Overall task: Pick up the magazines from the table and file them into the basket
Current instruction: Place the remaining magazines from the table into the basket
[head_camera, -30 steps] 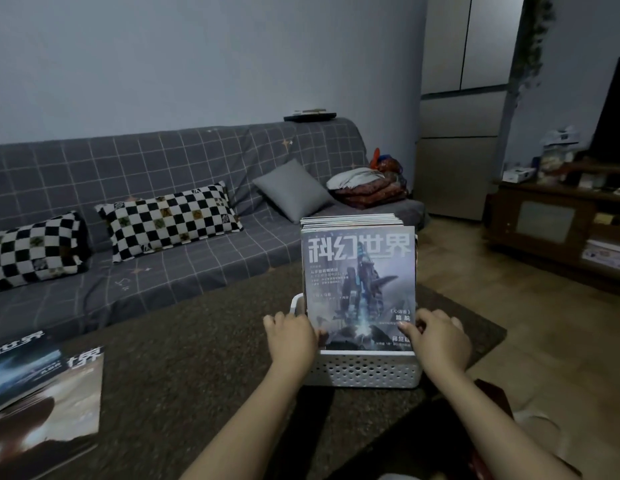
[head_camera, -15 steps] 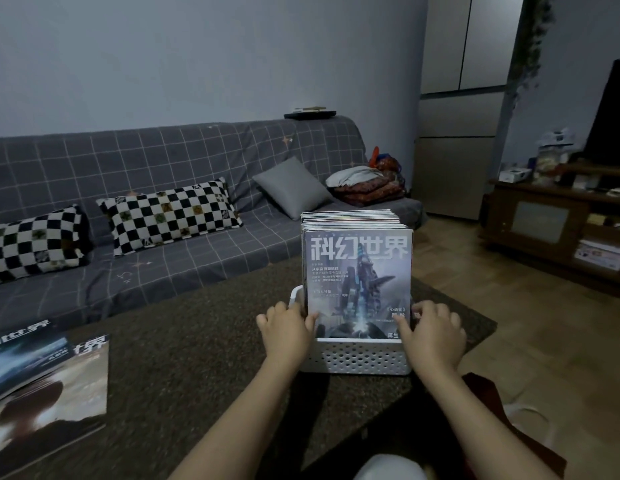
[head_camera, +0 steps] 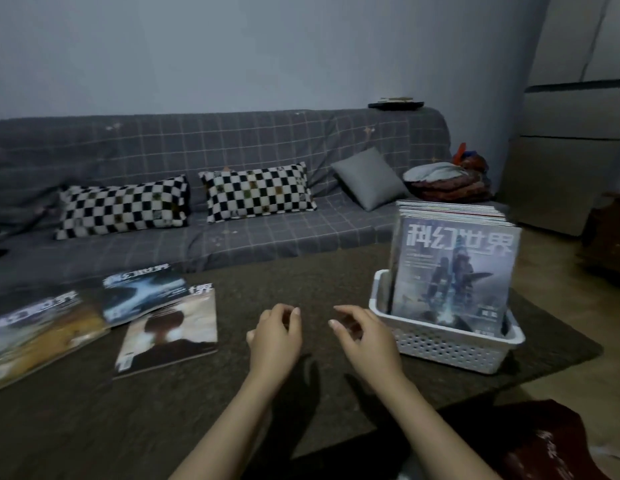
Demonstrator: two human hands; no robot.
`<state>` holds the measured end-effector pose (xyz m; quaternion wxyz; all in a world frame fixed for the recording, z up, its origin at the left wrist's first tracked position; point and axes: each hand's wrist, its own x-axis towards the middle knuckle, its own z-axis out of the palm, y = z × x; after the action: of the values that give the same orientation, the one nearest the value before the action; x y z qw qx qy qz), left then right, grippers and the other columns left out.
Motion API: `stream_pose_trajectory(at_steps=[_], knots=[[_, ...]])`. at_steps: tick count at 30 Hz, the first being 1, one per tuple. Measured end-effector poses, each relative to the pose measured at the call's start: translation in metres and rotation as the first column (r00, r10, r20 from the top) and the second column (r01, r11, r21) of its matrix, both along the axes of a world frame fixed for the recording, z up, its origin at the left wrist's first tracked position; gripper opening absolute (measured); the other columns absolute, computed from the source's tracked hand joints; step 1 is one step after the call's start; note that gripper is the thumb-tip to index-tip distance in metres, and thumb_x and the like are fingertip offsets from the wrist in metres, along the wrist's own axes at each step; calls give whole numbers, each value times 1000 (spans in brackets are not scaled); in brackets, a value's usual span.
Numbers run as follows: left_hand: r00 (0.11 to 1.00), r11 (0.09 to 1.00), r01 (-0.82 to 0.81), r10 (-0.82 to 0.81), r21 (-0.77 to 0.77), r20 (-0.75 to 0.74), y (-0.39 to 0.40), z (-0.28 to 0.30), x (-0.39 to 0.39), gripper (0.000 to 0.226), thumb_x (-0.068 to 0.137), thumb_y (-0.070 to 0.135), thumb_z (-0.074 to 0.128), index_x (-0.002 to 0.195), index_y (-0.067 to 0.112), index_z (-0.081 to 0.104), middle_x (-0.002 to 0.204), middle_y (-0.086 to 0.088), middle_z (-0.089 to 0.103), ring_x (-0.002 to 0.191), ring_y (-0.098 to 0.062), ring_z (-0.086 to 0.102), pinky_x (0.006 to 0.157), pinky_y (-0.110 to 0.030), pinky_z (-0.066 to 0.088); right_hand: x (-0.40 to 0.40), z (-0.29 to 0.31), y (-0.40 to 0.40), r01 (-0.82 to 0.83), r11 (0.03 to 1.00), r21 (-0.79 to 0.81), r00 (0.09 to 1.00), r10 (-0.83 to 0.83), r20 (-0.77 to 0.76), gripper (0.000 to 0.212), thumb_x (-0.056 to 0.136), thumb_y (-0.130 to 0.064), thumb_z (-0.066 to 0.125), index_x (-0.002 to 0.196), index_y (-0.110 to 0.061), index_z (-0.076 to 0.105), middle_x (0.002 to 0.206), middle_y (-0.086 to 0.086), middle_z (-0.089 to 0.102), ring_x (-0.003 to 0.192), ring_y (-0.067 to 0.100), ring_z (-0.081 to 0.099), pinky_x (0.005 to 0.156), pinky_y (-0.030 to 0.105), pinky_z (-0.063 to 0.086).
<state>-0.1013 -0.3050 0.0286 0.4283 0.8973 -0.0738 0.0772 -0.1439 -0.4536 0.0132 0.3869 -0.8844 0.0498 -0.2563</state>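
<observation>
A white perforated basket (head_camera: 443,348) stands on the right of the dark table (head_camera: 301,278). Several magazines stand upright in it; the front one (head_camera: 453,271) has a blue cover with a tower. Three more magazines lie flat on the table's left: a pale one (head_camera: 170,334), a dark blue one (head_camera: 142,296) partly over it, and a yellowish one (head_camera: 38,337) at the far left. My left hand (head_camera: 275,341) and my right hand (head_camera: 367,337) hover over the table between basket and flat magazines, fingers loosely curled and apart, holding nothing.
A grey checked sofa (head_camera: 232,237) runs behind the table, with two checkered pillows (head_camera: 256,192), a grey cushion (head_camera: 369,178) and folded cloth (head_camera: 447,183). A cabinet (head_camera: 575,150) stands at the right. A red cloth (head_camera: 557,445) lies at the lower right.
Both hands have let go of the front magazine in the basket and moved left over the table. The view has swung left, bringing the three flat magazines into sight.
</observation>
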Motion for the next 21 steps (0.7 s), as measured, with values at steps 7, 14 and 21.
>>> stream_pose_trajectory(at_steps=[7, 14, 21], knots=[[970, 969, -240, 242, 61, -29, 106, -31, 33, 19, 97, 35, 42, 97, 25, 59, 105, 2, 63, 103, -19, 56, 93, -38, 33, 59, -22, 101, -208, 978, 20, 972, 209, -112, 28, 87, -34, 61, 114, -28, 63, 104, -8, 61, 87, 4, 57, 77, 12, 42], [895, 874, -412, 441, 259, -64, 180, -69, 77, 31, 97, 37, 39, 112, 22, 61, 121, -5, 59, 117, -25, 50, 101, -41, 32, 119, -57, 165, -285, 958, 43, 932, 287, -223, 32, 86, -34, 61, 115, -22, 64, 109, 0, 65, 89, 10, 62, 79, 18, 44], [812, 750, -456, 572, 479, -121, 235, -100, 118, 41, 96, 39, 40, 127, 16, 54, 148, -17, 35, 134, -35, 28, 109, -43, 22, 170, -79, 204, -230, 971, 62, 907, 237, -349, 39, 87, -32, 60, 122, -14, 62, 115, 5, 68, 101, 18, 64, 84, 23, 45]])
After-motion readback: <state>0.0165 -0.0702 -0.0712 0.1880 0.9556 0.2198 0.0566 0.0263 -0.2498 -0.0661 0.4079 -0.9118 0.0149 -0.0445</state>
